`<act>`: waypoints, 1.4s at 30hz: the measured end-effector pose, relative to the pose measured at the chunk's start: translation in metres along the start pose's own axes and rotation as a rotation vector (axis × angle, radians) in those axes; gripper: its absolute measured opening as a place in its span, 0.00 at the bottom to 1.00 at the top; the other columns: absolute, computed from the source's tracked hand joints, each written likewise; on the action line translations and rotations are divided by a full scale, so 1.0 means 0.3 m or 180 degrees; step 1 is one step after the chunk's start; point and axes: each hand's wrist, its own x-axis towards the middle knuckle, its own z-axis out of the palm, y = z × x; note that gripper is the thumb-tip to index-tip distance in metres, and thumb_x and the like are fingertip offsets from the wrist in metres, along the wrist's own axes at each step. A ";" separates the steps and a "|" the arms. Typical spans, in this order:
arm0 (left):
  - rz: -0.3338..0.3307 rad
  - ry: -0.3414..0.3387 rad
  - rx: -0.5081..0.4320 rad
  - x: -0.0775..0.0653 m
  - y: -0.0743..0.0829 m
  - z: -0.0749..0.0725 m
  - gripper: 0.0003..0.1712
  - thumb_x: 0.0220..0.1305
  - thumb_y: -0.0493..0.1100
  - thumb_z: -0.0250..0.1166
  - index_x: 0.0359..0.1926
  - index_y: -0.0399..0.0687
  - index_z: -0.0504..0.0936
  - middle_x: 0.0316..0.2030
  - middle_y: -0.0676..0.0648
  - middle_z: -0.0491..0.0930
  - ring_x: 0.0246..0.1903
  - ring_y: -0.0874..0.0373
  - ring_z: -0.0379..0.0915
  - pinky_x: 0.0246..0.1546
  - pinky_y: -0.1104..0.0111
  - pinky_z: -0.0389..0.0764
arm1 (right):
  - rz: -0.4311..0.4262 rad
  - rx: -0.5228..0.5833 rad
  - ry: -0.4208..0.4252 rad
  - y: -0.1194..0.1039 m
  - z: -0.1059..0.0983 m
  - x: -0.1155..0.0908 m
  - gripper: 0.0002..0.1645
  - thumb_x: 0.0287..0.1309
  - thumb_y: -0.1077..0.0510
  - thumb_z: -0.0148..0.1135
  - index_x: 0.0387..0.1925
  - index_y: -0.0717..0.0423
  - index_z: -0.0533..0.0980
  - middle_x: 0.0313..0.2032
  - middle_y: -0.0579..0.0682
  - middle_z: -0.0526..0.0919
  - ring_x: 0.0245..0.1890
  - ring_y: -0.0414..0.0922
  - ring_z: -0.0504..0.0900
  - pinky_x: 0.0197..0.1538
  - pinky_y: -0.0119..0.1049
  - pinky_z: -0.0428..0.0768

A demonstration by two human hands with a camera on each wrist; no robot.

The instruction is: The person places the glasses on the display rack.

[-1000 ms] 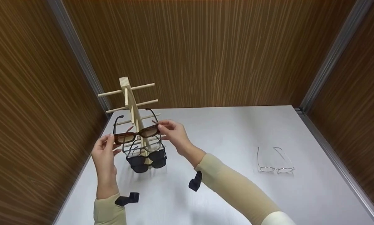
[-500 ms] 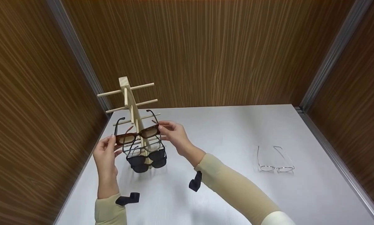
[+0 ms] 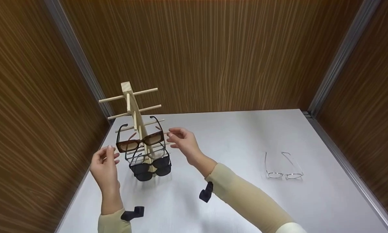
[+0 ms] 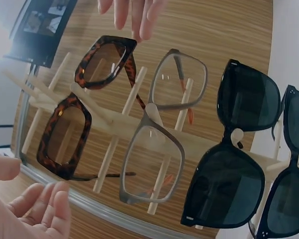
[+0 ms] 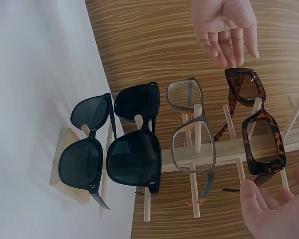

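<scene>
Left hand (image 3: 105, 165): fingers loosely bent, thumb raised, nothing held. Just beside the left corner of the tortoiseshell shades (image 3: 141, 141), a small gap between.

Stand (image 3: 134, 105): pale wood. Tortoiseshell shades sit on it, bridge at a peg (image 5: 257, 103), arms unfolded and pointing back, right end a little higher in the head view. Judged light and stiff, probably plastic; glossy rims may slip, lenses could scratch or smudge. Best hold: outer corners by the hinges, one hand a side, off the lenses. Thin arms likely fold if pulled.

Lower on the stand: grey glasses (image 4: 175, 106), then big shades (image 4: 224, 184), then bottom shades (image 4: 289, 204). Small pale marks at the corners of both dark pairs; no lettering readable, nor any brand on the tortoiseshell pair.

Right hand (image 3: 186, 144): fingers loosely curved, grip empty. Near the right corner of the tortoiseshell shades, apart in the head view.

Far right: wire glasses (image 3: 285, 175) on the white table (image 3: 226, 139), arms spread. Probably the easiest to bend; too small to read any marking.
</scene>
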 end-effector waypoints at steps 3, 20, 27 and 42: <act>0.0175 0.0041 -0.0064 -0.021 0.006 0.001 0.17 0.64 0.43 0.60 0.45 0.31 0.76 0.38 0.39 0.78 0.30 0.57 0.78 0.28 0.76 0.78 | -0.0031 0.0026 0.0064 0.005 -0.014 -0.011 0.17 0.62 0.59 0.58 0.51 0.62 0.73 0.44 0.53 0.80 0.44 0.50 0.81 0.45 0.41 0.79; 0.0199 -0.0612 -0.0405 -0.124 -0.027 0.040 0.19 0.64 0.45 0.60 0.46 0.31 0.75 0.38 0.35 0.79 0.32 0.54 0.78 0.31 0.71 0.80 | -0.0015 0.0166 0.0189 0.056 -0.123 -0.076 0.17 0.63 0.59 0.57 0.51 0.64 0.71 0.45 0.60 0.80 0.42 0.53 0.81 0.46 0.45 0.79; 0.0315 -0.1030 -0.0389 -0.165 -0.067 0.068 0.15 0.64 0.40 0.60 0.45 0.30 0.75 0.37 0.35 0.79 0.33 0.52 0.78 0.31 0.70 0.80 | -0.0039 0.0152 0.0162 0.050 -0.154 -0.130 0.15 0.65 0.63 0.53 0.51 0.67 0.70 0.44 0.64 0.79 0.42 0.57 0.81 0.47 0.48 0.78; 0.0034 -0.1694 -0.0527 -0.271 -0.173 0.123 0.15 0.65 0.40 0.59 0.46 0.30 0.75 0.38 0.31 0.78 0.35 0.44 0.77 0.33 0.62 0.80 | 0.0150 0.0240 0.0247 0.191 -0.248 -0.167 0.14 0.64 0.59 0.56 0.47 0.65 0.73 0.39 0.60 0.81 0.39 0.55 0.82 0.43 0.46 0.80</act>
